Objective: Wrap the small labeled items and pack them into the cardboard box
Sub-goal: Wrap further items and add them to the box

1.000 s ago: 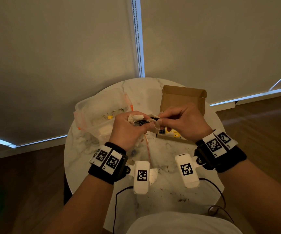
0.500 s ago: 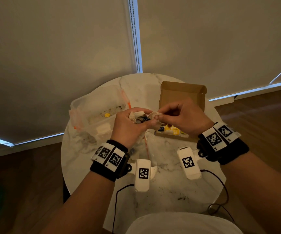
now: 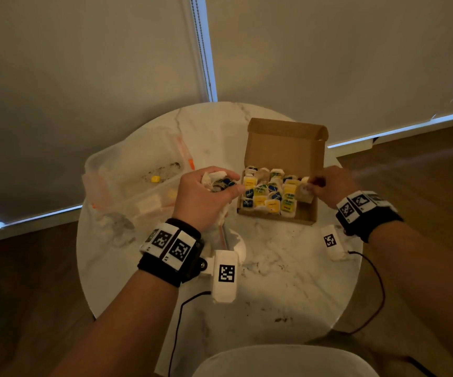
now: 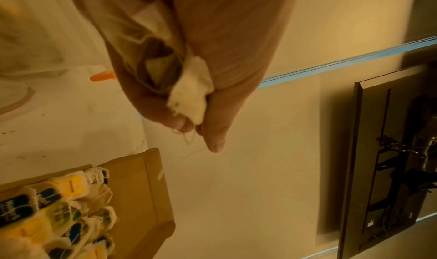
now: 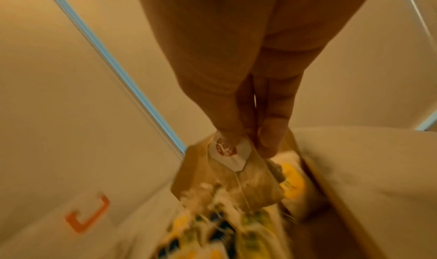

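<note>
Held a bunch of small labeled items (image 3: 218,183) in the left hand (image 3: 206,202), just left of the middle of the head view. Curled the fingers and thumb tight round the bunch, with white paper and thin strings poking out past the fingertips in the left wrist view. Pinched one paper bag (image 5: 250,184), brown and with a string, in the right hand (image 3: 328,186) at the middle right of the head view. Squeezed its white tag (image 5: 227,150), marked with red, between the thumb and the fingertips, close together, with the bag hanging down under them. Held that bag over the right end of the cardboard box (image 3: 282,148), touching the ones inside or just above them; could not tell which. Had the box open on the round white table (image 3: 274,281), lid standing up at the far side, a little right of the middle of the frame. Had the box mostly filled with packed items (image 3: 268,194), yellow, blue and green labels up, side by side in rows. Had a clear plastic tub (image 3: 127,170) with orange clips at the middle left of the frame, just beside the left hand, with a few small bits inside. Wore wrist bands (image 3: 168,243) with black and white square marks on both arms.
</note>
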The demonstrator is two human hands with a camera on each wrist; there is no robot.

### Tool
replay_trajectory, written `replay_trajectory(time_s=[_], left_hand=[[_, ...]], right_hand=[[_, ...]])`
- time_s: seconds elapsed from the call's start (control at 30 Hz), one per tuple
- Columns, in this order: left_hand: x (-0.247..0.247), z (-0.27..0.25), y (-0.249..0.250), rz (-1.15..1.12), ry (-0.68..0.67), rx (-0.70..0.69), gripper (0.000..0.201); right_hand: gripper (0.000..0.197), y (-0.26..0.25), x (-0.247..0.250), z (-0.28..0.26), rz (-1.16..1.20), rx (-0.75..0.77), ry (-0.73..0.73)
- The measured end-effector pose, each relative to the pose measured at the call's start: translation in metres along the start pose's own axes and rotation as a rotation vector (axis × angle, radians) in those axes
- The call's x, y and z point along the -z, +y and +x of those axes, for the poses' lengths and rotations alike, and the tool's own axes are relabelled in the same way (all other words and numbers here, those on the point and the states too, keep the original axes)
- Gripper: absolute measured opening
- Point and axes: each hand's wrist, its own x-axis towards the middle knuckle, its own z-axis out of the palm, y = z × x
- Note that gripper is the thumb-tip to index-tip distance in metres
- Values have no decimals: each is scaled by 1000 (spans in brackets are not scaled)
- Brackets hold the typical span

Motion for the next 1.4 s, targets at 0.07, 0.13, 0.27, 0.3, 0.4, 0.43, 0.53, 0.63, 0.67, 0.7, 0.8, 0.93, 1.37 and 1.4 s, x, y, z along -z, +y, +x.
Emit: replay_trajectory(time_s=[0.07,0.13,0.27,0.3,0.4,0.43,0.53,0.63,0.67,0.7,0.8,0.93,1.37,1.4], left_hand=[[-3,2,-3,1,1,13,16],[-6,3,-5,3,3,14,16],[-11,7,-6,0,-2,26,15],[-12,7,-7,5,-4,30,15],[-14,9,-9,27,-2,40,15],[-14,10,-10,30,0,47,15],[-14,10,-13,32,-3,56,17],[-12,9,-11,15,-2,70,17],[-12,8,-11,-2,1,80,18],[-11,6,-9,-22,3,88,18],[-10,2,-9,-79,0,110,18],[-6,-5,-11,-180,28,153,16],[18,-31,0,-863,-77,564,39],[20,-33,-1,-898,-82,569,39]], right_hand=[[16,13,-20,8,-45,-26,-46],[15,22,-35,13,-45,-58,-66],[17,27,-49,23,-29,-129,-67],[18,28,-52,26,-29,-134,-59],[22,31,-57,33,-22,-155,-24],[22,32,-58,34,-9,-166,-16],[22,31,-59,35,11,-174,3],[22,27,-58,33,17,-187,29],[22,26,-57,32,23,-194,30],[22,25,-55,30,32,-202,32],[21,19,-48,21,86,-210,86],[21,-7,-35,-5,158,-107,168],[36,-147,6,-106,371,756,67],[35,-150,3,-107,341,767,69]])
